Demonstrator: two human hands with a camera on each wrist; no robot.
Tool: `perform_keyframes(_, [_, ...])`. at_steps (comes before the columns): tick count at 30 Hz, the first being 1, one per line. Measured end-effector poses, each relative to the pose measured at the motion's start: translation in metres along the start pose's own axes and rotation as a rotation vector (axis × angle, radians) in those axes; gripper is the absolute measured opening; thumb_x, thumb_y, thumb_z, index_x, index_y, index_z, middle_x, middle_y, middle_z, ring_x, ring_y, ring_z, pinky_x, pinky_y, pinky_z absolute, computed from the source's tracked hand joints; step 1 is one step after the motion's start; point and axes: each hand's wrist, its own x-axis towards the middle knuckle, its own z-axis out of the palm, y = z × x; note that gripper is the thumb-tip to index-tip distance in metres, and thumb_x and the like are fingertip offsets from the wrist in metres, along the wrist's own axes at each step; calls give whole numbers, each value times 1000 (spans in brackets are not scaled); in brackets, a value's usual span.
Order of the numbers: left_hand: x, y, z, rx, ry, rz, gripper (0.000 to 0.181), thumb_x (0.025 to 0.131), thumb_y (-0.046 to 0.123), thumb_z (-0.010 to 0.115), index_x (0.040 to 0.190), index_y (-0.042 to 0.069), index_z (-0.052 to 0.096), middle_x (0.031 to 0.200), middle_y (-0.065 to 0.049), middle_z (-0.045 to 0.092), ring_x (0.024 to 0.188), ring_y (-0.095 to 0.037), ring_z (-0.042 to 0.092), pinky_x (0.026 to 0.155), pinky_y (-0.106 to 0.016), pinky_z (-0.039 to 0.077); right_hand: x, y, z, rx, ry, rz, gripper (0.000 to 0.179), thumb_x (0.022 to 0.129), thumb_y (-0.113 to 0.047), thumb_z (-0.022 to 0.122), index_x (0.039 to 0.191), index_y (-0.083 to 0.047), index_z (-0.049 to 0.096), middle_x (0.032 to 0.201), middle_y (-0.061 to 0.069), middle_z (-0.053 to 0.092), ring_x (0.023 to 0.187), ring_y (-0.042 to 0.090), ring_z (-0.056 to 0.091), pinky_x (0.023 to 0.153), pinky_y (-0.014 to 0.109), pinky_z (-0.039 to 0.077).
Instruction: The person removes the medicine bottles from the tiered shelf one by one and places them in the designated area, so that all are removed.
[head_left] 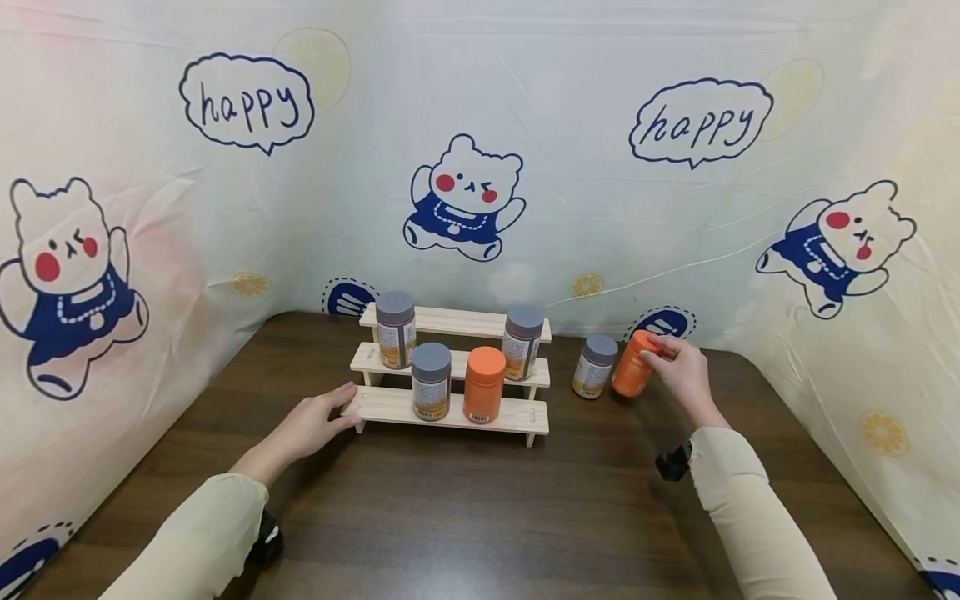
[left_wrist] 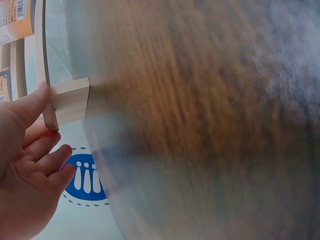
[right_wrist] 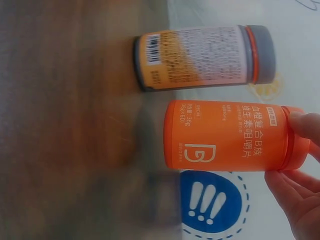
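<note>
gripping an orange bottle by its cap with the right hand, pressing the thumb to one side and curled fingers to the other. holding it tilted in the head view, right of the wooden rack and just beside a grey-capped bottle standing on the dark table. cannot tell about contact between base and table. pinching the left end of the lowest shelf with the left hand, setting the thumb above and fingers below. keeping on that shelf another grey-capped bottle beside a second orange bottle; on the middle shelf, two more grey-capped bottles, well apart. facing a pale cloth printed with cartoon bears.
</note>
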Motion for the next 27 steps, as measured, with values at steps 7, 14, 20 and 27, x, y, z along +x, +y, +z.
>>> perform_keyframes(7, [0, 0, 1, 1, 3, 5, 56, 90, 21, 62, 133, -9, 42, 136, -26, 38, 121, -42, 40, 96, -54, 34, -3, 12, 11, 34, -21, 3, 37, 86, -13, 67, 118, 5, 60, 118, 23, 56, 102, 32, 59, 80, 34, 48])
perform_keyframes(14, [1, 1, 1, -9, 1, 5, 56, 90, 22, 61, 133, -8, 41, 136, -26, 38, 121, -42, 39, 96, -54, 33, -5, 15, 16, 53, -19, -13, 35, 84, -8, 68, 116, 6, 61, 117, 22, 55, 103, 32, 57, 83, 33, 47])
perform_keyframes(20, [0, 1, 0, -11, 8, 8, 56, 90, 21, 62, 133, -8, 42, 136, -26, 39, 121, -42, 39, 96, -54, 33, -5, 17, 16, 48, -15, -42, 35, 83, -7, 69, 114, 6, 62, 115, 22, 56, 102, 32, 58, 82, 34, 47])
perform_keyframes(27, [0, -1, 0, -9, 3, 6, 56, 90, 20, 62, 133, -8, 41, 136, -26, 38, 121, -42, 39, 96, -54, 33, -7, 18, 16, 37, -16, -59, 35, 82, -8, 70, 114, 5, 62, 114, 21, 56, 101, 32, 58, 83, 36, 47])
